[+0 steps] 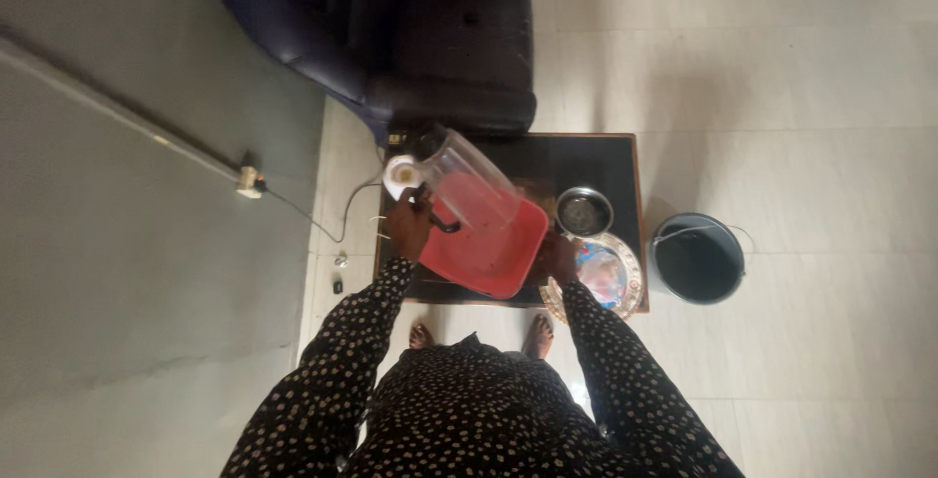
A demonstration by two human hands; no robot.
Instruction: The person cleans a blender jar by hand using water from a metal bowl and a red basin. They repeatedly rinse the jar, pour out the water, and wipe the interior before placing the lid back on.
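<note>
Dark low table [606, 160] on pale tiles; left hand [408, 227] fingers clamped on jug [471, 181], right hand [559, 255] unclear

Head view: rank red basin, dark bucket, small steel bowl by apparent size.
1. Red basin, though the jug partly covers it.
2. Dark bucket on the floor; it sits lower, farther from the camera, so its true size is unsure.
3. Small steel bowl.

Left hand [408, 227] gripping tilted clear jug [469, 183] over red basin [491, 255], right hand [557, 255] at basin's edge, dark table [586, 160]
</note>
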